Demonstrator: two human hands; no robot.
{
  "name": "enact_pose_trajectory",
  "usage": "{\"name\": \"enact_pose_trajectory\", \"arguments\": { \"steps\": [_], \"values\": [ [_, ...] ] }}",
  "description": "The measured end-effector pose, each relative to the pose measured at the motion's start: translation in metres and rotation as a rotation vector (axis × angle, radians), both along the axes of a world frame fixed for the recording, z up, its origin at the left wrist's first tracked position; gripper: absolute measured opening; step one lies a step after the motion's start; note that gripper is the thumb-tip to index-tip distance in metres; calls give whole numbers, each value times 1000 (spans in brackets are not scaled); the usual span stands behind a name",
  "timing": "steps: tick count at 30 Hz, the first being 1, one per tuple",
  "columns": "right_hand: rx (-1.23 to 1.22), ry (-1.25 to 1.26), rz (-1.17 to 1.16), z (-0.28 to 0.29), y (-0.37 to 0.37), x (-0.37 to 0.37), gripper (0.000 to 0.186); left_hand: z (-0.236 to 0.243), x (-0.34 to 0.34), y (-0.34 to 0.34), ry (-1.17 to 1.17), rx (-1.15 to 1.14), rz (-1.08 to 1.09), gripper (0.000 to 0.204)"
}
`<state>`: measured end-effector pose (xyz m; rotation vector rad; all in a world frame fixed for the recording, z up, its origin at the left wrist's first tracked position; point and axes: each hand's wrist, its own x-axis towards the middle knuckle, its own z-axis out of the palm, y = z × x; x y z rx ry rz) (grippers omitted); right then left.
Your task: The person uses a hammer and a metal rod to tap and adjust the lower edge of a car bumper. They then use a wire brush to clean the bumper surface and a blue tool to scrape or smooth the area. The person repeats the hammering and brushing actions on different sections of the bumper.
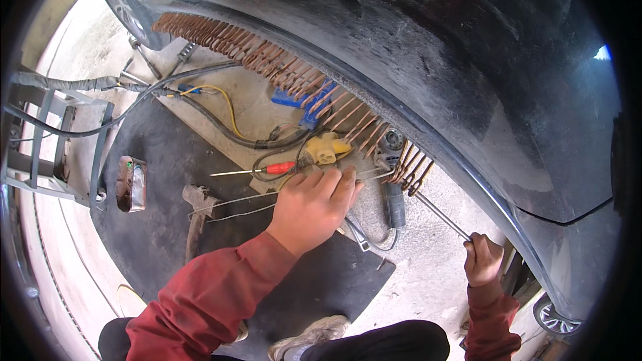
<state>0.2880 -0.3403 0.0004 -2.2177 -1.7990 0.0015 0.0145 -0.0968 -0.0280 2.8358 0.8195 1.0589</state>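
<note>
My left hand (311, 207) is closed round thin metal rods (234, 202), whose ends stick out on both sides. Their right end reaches the last of the rust-brown looped pins (267, 57) that line the lower edge of the dark car body (428, 60). In my right hand (483, 259), a straight metal rod (443, 215) slants up left to the rings of the rightmost pins (413, 187). Close beyond my left hand lie a yellow power tool (328, 149) and a red-handled screwdriver (277, 168).
A hammer (195, 220) and an open-topped metal tin (132, 185) rest on the black mat (154, 140). Thick cables (207, 115) cross the floor from a grey metal frame (67, 140). A blue tool (307, 103) lies under the pins. My shoe (311, 335) is on the mat.
</note>
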Motion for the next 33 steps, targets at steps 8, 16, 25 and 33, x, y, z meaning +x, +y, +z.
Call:
{"name": "enact_pose_trajectory", "arguments": {
  "steps": [8,16,25,33],
  "values": [
    [-296,730,-69,17,-5,17,40,-1,1,0,-10,-2,-8,28],
    [-93,337,-44,-3,-11,7,40,2,-1,-1,-6,-10,-5,29],
    [-113,249,-270,-7,-133,22,28,4,6,-3,-24,-28,-45,26],
    [-306,425,-585,-106,-256,-32,28,-10,29,0,87,-87,-35,17]
  ]
}}
